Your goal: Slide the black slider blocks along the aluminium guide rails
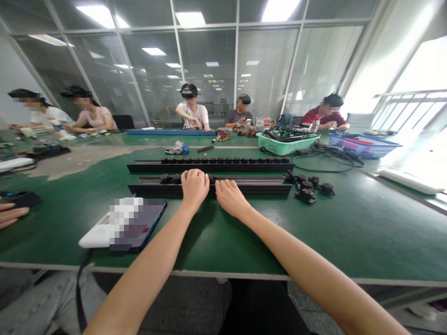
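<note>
A long black rail (258,188) lies across the green table, with several small dark parts (166,178) in its left portion. My left hand (195,186) is closed over the rail left of its middle; what its fingers hold is hidden. Just to the right, my right hand (230,196) rests with curled fingers on the rail's near edge. Behind it runs a second black rail (209,167), parallel, carrying a row of similar dark parts. Several loose dark parts (306,190) sit by the near rail's right end.
A phone (153,228) and a white device (101,230) lie at the near left. A green basket (284,145) of cables and a blue basket (366,145) stand at the back right. Another person's hand (12,215) shows at the left edge. Several people sit beyond.
</note>
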Demonstrator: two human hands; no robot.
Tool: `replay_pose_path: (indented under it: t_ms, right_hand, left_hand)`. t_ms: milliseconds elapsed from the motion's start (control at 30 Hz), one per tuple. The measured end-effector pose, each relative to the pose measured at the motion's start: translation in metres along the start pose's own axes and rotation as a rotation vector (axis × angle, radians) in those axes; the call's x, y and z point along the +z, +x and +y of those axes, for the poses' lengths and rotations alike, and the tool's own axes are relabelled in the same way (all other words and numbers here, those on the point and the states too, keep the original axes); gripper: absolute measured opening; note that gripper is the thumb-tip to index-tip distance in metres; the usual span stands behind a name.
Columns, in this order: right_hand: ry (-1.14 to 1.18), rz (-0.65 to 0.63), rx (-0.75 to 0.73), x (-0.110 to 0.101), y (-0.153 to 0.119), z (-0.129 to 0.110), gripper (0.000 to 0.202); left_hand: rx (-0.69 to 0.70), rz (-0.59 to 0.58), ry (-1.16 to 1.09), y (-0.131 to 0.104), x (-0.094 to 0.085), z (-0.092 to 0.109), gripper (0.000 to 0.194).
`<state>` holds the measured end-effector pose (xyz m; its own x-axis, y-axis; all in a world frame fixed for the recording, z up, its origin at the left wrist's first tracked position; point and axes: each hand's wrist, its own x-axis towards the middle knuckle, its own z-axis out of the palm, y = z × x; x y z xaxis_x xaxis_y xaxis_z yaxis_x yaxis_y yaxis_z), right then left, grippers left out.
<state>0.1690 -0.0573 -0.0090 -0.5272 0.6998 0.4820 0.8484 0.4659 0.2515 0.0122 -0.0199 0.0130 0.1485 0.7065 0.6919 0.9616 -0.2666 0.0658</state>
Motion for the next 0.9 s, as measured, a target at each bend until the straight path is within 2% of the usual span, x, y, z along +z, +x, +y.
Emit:
replay_pose_path:
  t_ms: [133,267,467,667,900]
  right_hand:
    - [0.048,-0.041,0.038,0.000,0.011,-0.002,0.042]
    - [0.135,-0.120,0.202,-0.006,0.035,-0.008,0.040]
    - [0.230,-0.183,0.347,-0.004,0.064,-0.026,0.039]
    - [0.292,-0.133,0.505,0.010,0.067,-0.031,0.035]
    - [0.384,-0.119,0.538,0.015,0.069,-0.027,0.031]
  left_hand:
    - [0.019,-0.014,-0.001,-0.001,-0.001,0.001,0.032]
    - [0.031,-0.016,0.009,-0.003,-0.002,0.000,0.030]
    - [-0.014,-0.055,0.047,-0.003,-0.002,-0.004,0.026]
    - [-0.015,-0.082,0.051,-0.004,-0.003,-0.004,0.024]
    - [-0.040,-0.153,0.066,-0.003,-0.004,-0.006,0.025]
